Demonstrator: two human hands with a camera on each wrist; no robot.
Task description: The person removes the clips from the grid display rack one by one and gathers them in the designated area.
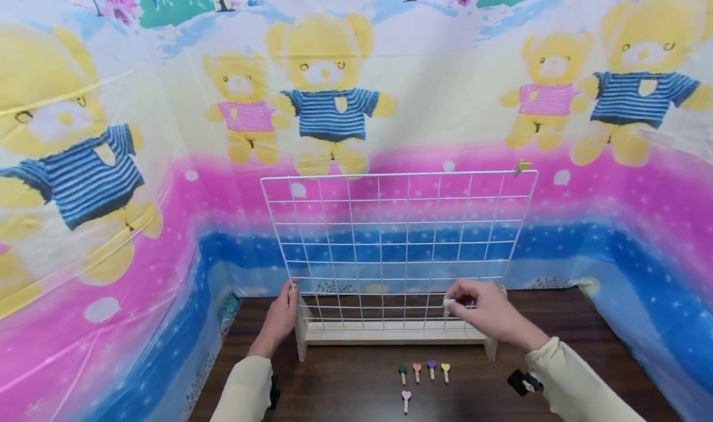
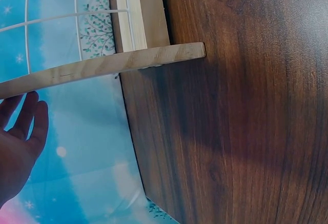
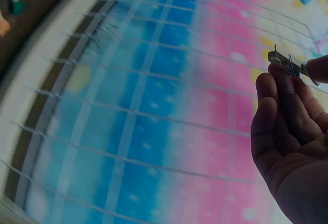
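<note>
A white wire grid panel (image 1: 392, 244) stands upright in a wooden stand (image 1: 390, 333) on the dark table. My left hand (image 1: 283, 314) holds the left side of the panel and stand; in the left wrist view its fingers (image 2: 38, 119) meet the wooden side post (image 2: 102, 67), and the thumb is hidden. Before the lower right of the grid, my right hand (image 1: 490, 310) pinches a small clothespin with a whitish top (image 1: 447, 304). The right wrist view shows this clothespin (image 3: 289, 66) dark, its metal spring visible, between thumb and fingertips, apart from the wires.
On the table, in front of the stand, lie several heart-topped clothespins: green (image 1: 403, 372), orange (image 1: 417, 371), purple (image 1: 431, 369), yellow (image 1: 445, 371) and pink (image 1: 406, 401). A yellow clothespin (image 1: 522, 166) sits on the grid's top right corner. Patterned cloth (image 1: 434, 106) surrounds the table.
</note>
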